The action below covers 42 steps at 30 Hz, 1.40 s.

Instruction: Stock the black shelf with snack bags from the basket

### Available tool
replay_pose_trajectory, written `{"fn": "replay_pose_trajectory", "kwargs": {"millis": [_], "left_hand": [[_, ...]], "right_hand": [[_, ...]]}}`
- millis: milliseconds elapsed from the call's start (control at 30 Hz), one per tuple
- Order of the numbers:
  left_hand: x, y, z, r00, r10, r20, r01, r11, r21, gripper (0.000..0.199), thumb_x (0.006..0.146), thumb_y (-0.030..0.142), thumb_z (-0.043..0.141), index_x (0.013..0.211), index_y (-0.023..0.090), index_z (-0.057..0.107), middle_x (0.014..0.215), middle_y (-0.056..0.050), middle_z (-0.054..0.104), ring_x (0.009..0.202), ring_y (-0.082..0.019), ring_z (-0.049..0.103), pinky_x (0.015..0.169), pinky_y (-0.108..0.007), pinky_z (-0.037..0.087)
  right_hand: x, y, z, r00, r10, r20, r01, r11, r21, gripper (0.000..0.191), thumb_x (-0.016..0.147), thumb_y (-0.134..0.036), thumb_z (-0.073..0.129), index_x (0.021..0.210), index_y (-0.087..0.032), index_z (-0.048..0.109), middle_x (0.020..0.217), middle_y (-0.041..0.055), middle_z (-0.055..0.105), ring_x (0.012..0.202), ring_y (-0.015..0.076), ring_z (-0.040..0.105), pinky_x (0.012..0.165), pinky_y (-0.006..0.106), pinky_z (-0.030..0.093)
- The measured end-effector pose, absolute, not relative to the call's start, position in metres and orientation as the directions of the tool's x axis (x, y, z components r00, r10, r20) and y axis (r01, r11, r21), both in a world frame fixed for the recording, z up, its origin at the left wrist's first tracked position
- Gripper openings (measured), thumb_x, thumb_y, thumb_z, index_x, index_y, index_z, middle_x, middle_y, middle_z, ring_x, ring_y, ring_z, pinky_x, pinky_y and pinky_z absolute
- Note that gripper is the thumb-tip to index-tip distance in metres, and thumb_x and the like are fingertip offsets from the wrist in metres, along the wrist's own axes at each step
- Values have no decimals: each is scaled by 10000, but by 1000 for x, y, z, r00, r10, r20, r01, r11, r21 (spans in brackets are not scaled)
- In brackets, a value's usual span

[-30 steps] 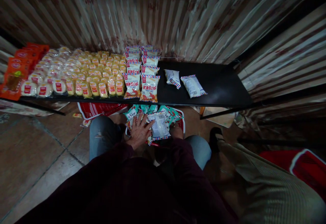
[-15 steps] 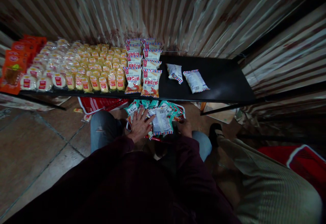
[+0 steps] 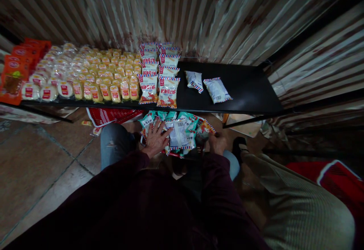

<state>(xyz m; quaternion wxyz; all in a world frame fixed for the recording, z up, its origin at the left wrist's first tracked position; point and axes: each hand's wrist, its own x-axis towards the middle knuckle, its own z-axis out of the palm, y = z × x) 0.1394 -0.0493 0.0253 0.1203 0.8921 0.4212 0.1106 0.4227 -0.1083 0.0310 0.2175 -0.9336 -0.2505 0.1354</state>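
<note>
Between my knees is a heap of snack bags, teal ones (image 3: 190, 120) and white ones with red-and-blue striped edges. My left hand (image 3: 156, 140) rests on the heap with its fingers spread. Beside its fingertips a striped-edge bag (image 3: 179, 134) lies back side up. At the heap's right side my right hand (image 3: 217, 144) is closed on the edge of an orange-and-white snack bag (image 3: 205, 128), which is tilted. Parts of the right fingers are hidden. Only a bit of the red basket rim shows under the bags.
A black shelf (image 3: 241, 87) carries upright striped bags (image 3: 167, 92), two lying bags (image 3: 217, 90), rows of yellow packs (image 3: 105, 91), white round packs (image 3: 65, 89) and orange packets (image 3: 13, 75). A red basket (image 3: 105, 116) is under it. Another person's leg (image 3: 295, 193) is at right.
My right hand has moved to the right and a little away from the heap, bringing the orange-and-white bag into view. My left hand has stayed on the heap.
</note>
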Motion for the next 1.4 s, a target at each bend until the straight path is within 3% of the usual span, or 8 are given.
{"fn": "replay_pose_trajectory", "kwargs": {"millis": [333, 533, 700, 833, 1033, 1133, 1300, 1400], "left_hand": [[140, -49, 26, 626, 773, 101, 717, -622, 316, 527, 848, 325, 561, 1368, 342, 472, 1498, -68, 377, 1427, -344, 205, 1132, -576, 145], [141, -49, 25, 622, 775, 115, 720, -623, 306, 539, 837, 319, 576, 1365, 344, 476, 1500, -71, 372, 1426, -343, 210, 1134, -575, 137], [141, -49, 24, 631, 767, 120, 721, -636, 273, 544, 838, 330, 571, 1372, 351, 467, 1497, -75, 377, 1418, -343, 234, 1129, -582, 149], [140, -50, 22, 634, 764, 120, 731, -643, 229, 541, 844, 345, 565, 1373, 370, 457, 1488, -68, 393, 1409, -339, 260, 1124, -584, 164], [140, -50, 22, 647, 752, 124, 723, -657, 214, 533, 844, 367, 575, 1366, 369, 466, 1477, -71, 407, 1398, -347, 276, 1118, -580, 181], [140, -50, 19, 640, 755, 139, 724, -654, 217, 544, 838, 366, 585, 1368, 370, 462, 1482, -59, 400, 1399, -343, 269, 1127, -577, 159], [140, -50, 13, 645, 745, 171, 711, -667, 223, 551, 829, 373, 597, 1363, 371, 464, 1487, -56, 393, 1393, -344, 279, 1134, -581, 133], [140, -50, 12, 642, 746, 178, 710, -666, 228, 543, 828, 366, 599, 1357, 364, 472, 1483, -63, 396, 1395, -348, 274, 1135, -585, 135]], "right_hand": [[440, -115, 58, 941, 337, -23, 238, -710, -663, 428, 731, -402, 560, 1042, -126, 660, 827, 76, 683, 761, 216, 605, 700, 301, 466], [388, -106, 37, 705, 709, -20, 513, -528, -677, 164, 713, -323, 566, 725, -178, 641, 855, 53, 641, 950, 216, 557, 845, 311, 439], [342, -113, 15, 583, 811, -39, 572, -444, -690, 213, 735, -368, 556, 595, -208, 547, 848, 42, 631, 916, 192, 556, 878, 319, 431], [336, -127, 17, 568, 821, -60, 640, -486, -595, 380, 826, -540, 436, 713, -203, 570, 805, 65, 626, 859, 217, 570, 866, 358, 422], [361, -117, 27, 649, 680, -343, 585, -733, -348, 514, 907, -536, 317, 1238, -191, 505, 1042, 107, 652, 902, 237, 621, 789, 357, 447], [382, -98, 32, 610, 717, -337, 667, -694, -270, 480, 879, -496, 423, 1236, -199, 545, 1129, 137, 612, 1038, 277, 579, 867, 390, 430], [405, -56, 29, 476, 877, -66, 817, -468, -337, 428, 898, -421, 380, 1198, -194, 585, 1202, 120, 584, 1156, 261, 497, 982, 369, 381], [406, -33, 19, 334, 936, -108, 870, -351, -347, 473, 921, -441, 339, 1252, -179, 553, 1256, 116, 585, 1194, 250, 489, 1024, 377, 357]]}}
